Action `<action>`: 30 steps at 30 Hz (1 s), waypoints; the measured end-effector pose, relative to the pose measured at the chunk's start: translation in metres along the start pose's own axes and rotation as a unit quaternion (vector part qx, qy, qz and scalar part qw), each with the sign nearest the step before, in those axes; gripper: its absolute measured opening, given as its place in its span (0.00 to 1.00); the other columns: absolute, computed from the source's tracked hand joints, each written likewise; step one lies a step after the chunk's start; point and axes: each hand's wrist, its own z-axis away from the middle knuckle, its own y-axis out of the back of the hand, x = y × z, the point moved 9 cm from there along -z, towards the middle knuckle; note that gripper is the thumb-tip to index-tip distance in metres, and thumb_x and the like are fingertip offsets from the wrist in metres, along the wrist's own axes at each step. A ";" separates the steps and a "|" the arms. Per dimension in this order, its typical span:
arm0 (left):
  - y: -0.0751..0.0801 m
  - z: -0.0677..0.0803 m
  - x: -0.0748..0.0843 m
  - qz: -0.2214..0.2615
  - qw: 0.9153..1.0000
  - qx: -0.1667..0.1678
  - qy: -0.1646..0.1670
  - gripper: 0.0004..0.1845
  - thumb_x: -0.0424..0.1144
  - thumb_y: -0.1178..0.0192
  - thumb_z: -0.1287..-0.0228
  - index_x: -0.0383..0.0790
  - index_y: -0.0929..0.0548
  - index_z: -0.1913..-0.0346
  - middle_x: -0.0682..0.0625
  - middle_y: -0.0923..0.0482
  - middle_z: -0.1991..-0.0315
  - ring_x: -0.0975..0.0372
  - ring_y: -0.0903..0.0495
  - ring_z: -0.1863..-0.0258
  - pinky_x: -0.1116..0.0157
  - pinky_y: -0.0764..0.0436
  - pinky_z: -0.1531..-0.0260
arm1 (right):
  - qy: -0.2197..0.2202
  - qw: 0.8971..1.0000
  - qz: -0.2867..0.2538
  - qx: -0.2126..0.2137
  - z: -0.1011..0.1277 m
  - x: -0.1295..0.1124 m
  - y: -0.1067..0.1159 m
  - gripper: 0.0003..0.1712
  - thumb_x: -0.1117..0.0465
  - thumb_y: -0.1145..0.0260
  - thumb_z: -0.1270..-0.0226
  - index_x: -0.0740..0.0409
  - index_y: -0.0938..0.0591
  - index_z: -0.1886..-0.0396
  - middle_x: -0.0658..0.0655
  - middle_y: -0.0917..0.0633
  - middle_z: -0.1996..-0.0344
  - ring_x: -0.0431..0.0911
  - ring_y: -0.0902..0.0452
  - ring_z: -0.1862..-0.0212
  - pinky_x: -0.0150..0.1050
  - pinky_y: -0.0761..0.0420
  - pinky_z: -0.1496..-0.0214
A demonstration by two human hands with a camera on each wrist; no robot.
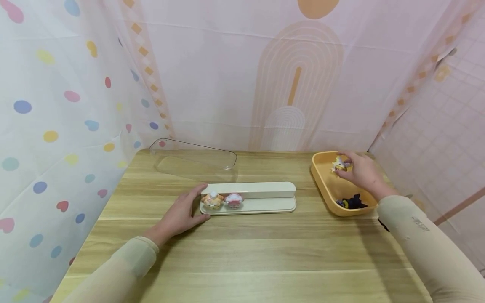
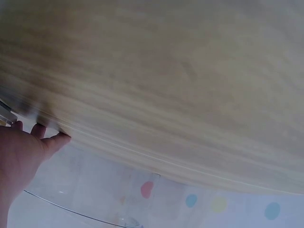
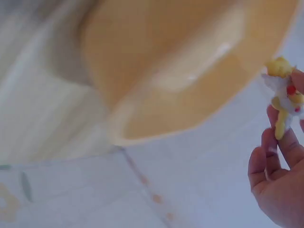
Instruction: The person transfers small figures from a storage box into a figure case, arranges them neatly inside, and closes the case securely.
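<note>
- Pinches the white-and-yellow figure (image 1: 339, 165) between thumb and fingers of the right hand (image 1: 361, 171), over the 12 o'clock part of the yellow tray (image 1: 336, 185), at 3 o'clock from the cream stand (image 1: 270, 205).
- Spreads the left hand (image 1: 179, 214) across the 9 o'clock end of the stand, touching it, thumb on the near side, fingers on the far side.
- Probably best to raise the figure straight up first, enough to clear the tray wall, before heading toward 8 o'clock and the stand's 3 o'clock half.
- Mind the dark figure (image 1: 354, 202) at 5 o'clock in the tray; better to lift the wrist, so as not to brush it on the way out.
- Brace the stand lightly; likely to slide on the table (image 1: 246, 252) under too hard a push.
- Go gently beside the orange figure (image 1: 212, 200) and the pink figure (image 1: 233, 200), close together near the stand's 9 o'clock end; easily knocked, by the look of them.
- Avoid squeezing any thin projecting parts; cannot tell for sure from the right wrist view, cropped at 3 o'clock, the exact place of the thumb.
- Pass well clear of the transparent cover (image 1: 197, 156), at 10 o'clock from the stand.
</note>
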 end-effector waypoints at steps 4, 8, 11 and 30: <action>-0.001 0.001 0.000 -0.001 1.000 -0.001 -0.001 0.54 0.50 0.21 0.38 0.51 0.43 0.15 0.37 0.25 0.25 0.34 0.24 0.31 0.33 0.24 0.33 | -0.009 1.000 0.002 0.001 0.000 -0.021 0.014 0.37 0.49 0.22 0.33 0.56 0.24 0.28 0.64 0.09 0.46 0.74 0.25 0.37 0.73 0.25 0.37; -0.002 0.001 -0.001 -0.001 1.000 0.000 -0.001 0.54 0.50 0.21 0.38 0.50 0.42 0.15 0.36 0.24 0.26 0.34 0.24 0.31 0.33 0.24 0.32 | 0.014 1.000 -0.017 0.006 0.000 -0.050 0.017 0.36 0.51 0.20 0.34 0.54 0.22 0.30 0.62 0.08 0.47 0.72 0.21 0.38 0.71 0.24 0.37; -0.002 0.000 -0.001 -0.003 1.000 0.000 -0.001 0.54 0.50 0.21 0.38 0.50 0.43 0.15 0.35 0.23 0.27 0.35 0.24 0.31 0.33 0.24 0.32 | 0.060 0.998 -0.021 0.025 0.000 -0.077 0.015 0.34 0.54 0.18 0.38 0.56 0.19 0.33 0.60 0.06 0.52 0.68 0.17 0.42 0.67 0.22 0.36; -0.001 -0.002 -0.001 -0.001 1.000 -0.004 0.001 0.54 0.49 0.20 0.38 0.50 0.43 0.15 0.34 0.22 0.29 0.35 0.24 0.31 0.33 0.25 0.31 | 0.237 0.970 0.024 0.041 0.012 -0.213 -0.045 0.31 0.48 0.15 0.43 0.44 0.14 0.39 0.48 0.06 0.59 0.53 0.13 0.49 0.54 0.19 0.39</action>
